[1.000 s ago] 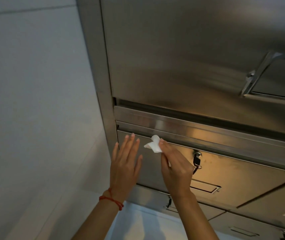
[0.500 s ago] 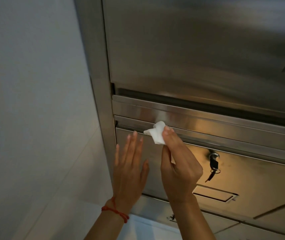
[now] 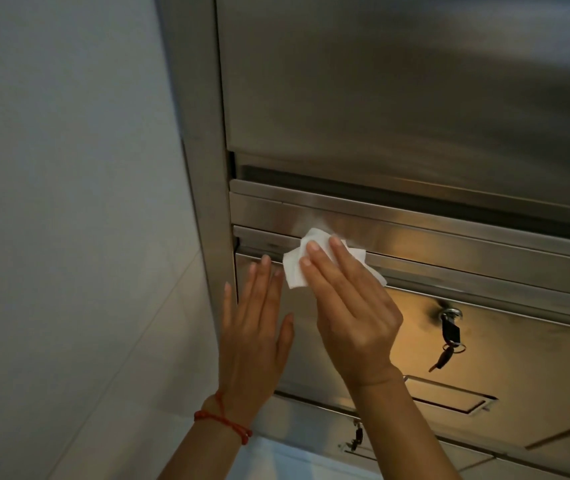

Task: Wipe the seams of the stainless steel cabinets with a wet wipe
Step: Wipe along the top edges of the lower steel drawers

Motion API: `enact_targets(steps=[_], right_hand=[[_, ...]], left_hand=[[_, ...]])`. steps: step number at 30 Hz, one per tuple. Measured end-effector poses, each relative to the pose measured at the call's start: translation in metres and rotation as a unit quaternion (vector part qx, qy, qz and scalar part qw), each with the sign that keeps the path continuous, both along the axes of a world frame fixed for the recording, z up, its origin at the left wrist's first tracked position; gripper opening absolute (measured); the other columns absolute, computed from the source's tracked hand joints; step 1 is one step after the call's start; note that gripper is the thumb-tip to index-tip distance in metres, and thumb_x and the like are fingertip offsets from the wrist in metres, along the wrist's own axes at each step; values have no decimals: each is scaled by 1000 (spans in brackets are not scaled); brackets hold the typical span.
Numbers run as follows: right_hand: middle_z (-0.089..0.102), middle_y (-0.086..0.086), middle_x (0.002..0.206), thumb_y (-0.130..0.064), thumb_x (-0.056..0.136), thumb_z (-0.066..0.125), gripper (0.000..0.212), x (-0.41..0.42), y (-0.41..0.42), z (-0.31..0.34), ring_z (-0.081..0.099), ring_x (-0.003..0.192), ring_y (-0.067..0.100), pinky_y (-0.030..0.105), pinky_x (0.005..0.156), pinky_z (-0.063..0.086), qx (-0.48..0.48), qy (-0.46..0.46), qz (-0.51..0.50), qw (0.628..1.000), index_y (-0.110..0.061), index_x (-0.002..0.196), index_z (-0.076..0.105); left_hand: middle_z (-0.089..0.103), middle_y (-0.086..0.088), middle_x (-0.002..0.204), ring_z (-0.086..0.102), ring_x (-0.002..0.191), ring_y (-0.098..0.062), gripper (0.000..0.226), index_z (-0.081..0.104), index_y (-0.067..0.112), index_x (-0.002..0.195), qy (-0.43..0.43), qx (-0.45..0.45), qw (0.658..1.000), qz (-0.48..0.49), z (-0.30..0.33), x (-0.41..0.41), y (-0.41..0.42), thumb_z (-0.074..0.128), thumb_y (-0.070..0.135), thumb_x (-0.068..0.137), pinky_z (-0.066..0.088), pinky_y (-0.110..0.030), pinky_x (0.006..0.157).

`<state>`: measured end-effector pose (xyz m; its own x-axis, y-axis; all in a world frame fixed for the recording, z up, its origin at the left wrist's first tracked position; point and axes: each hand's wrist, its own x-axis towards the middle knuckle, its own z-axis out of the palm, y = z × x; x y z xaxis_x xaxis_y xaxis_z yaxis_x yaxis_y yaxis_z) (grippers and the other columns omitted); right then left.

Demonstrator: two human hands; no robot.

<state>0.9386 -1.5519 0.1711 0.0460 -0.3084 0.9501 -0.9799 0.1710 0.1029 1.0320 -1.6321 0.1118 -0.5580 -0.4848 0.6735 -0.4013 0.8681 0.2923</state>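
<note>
**Right hand presses a wet wipe onto a cabinet seam that runs off toward 3 o'clock**

A person faces a stainless steel cabinet (image 3: 397,98) from below. The right hand (image 3: 349,306) lies flat, its fingers (image 3: 325,258) straight and pressing a white wet wipe (image 3: 297,268) against the metal, not clenched round it. The wipe sits over a horizontal seam (image 3: 467,268) between a steel rail and the drawer front (image 3: 518,368) beneath. The seam's long axis runs from roughly 9 o'clock to 3 o'clock, dipping slightly rightward. From the fingertips, a short stretch lies toward 9 o'clock, ending at the cabinet's upright frame (image 3: 204,202); the long stretch lies toward 3 o'clock. The left hand (image 3: 255,327), at 8 o'clock from the wipe, rests open on the drawer front, holding nothing. A key (image 3: 449,337) hangs in the drawer lock at 4 o'clock. The right hand is the nearer to the seam.
</note>
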Motion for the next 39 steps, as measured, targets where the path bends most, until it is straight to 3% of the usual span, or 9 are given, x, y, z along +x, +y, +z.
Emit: enact_targets(steps=[9,15,20,26,35,39], right_hand=[[56,15,127,1,85,68,33,-19,-3,-24,50,123,29,39,105,41,48,41,-29,998,-2,117,61],[51,15,131,0,89,62,38,-21,-5,-33,45,127,29,39,107,38,56,35,-38,997,-2,126,53],[55,15,127,0,92,56,28,-18,-6,-36,50,123,30,40,103,42,27,12,-52,998,-2,120,60],[49,15,132,-1,85,67,40,-19,-9,-25,45,126,28,39,109,36,71,68,-29,995,-1,123,56],[52,16,130,-3,95,54,27,-36,6,-15,48,124,27,39,105,40,114,121,-27,986,-2,121,58],[54,16,129,-4,95,54,27,-40,7,-7,49,124,28,40,105,39,141,148,-13,979,-2,122,59]], left_hand=[[28,-15,145,23,136,-26,49,26,6,139,-10,-16,1000,5,-5,-2,-4,18,35,100,21,-61,104],[26,-14,145,19,136,-24,50,24,6,139,-12,-16,1000,3,-6,-2,-5,20,36,99,13,-47,109],[27,-15,144,24,136,-28,51,25,6,138,-10,-22,1000,4,-3,-2,-6,15,38,100,16,-51,109],[27,-15,144,23,136,-27,53,23,5,139,-4,-28,1000,6,-3,-3,-7,30,32,95,19,-55,110],[24,-14,146,18,137,-24,58,22,3,139,-4,-24,1000,-2,-3,-2,-7,37,28,90,10,-43,112],[27,-15,145,22,136,-25,58,23,3,139,-13,-34,999,12,-3,-2,-7,37,29,90,18,-51,112]])
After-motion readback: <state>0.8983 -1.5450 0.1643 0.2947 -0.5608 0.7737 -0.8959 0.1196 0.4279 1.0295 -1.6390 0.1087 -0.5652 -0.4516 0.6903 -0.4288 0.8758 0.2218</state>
